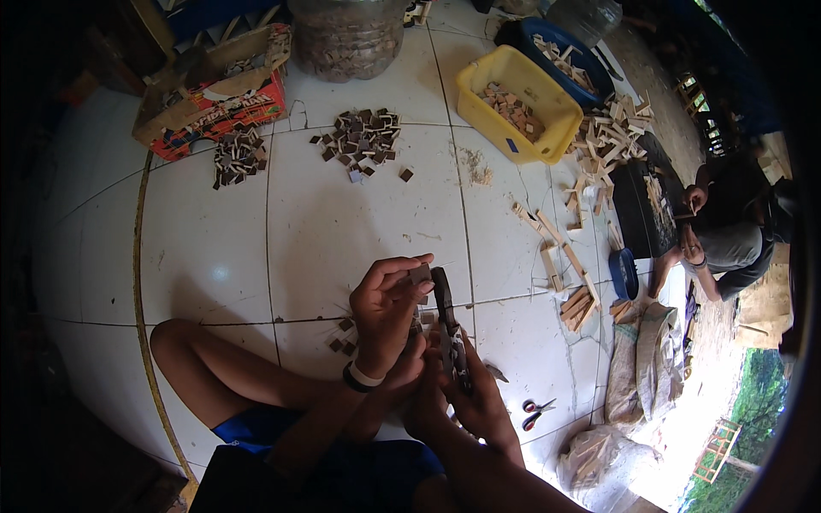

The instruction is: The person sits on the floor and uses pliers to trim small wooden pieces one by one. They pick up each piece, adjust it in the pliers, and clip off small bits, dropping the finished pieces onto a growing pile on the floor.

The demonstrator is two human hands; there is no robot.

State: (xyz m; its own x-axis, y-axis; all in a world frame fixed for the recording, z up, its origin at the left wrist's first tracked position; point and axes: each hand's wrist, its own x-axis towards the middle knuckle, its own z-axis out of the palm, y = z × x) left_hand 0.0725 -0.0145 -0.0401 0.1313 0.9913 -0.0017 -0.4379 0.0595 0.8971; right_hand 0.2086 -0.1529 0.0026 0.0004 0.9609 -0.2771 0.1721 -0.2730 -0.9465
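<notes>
My left hand, with a pale band at its wrist, pinches a small brown square tile between thumb and fingers. My right hand is wrapped round a long, narrow dark hand tool with metallic parts. Its upper end stands just to the right of the tile; whether they touch I cannot tell. Several small brown squares lie on the floor left of my left wrist, partly covered by my hands. Farther off is a loose pile of similar squares.
Another pile lies by a red cardboard box, near a big clear container. A yellow tub, a blue basin and wooden strips are to the right. Scissors lie near my right arm. Another person sits far right.
</notes>
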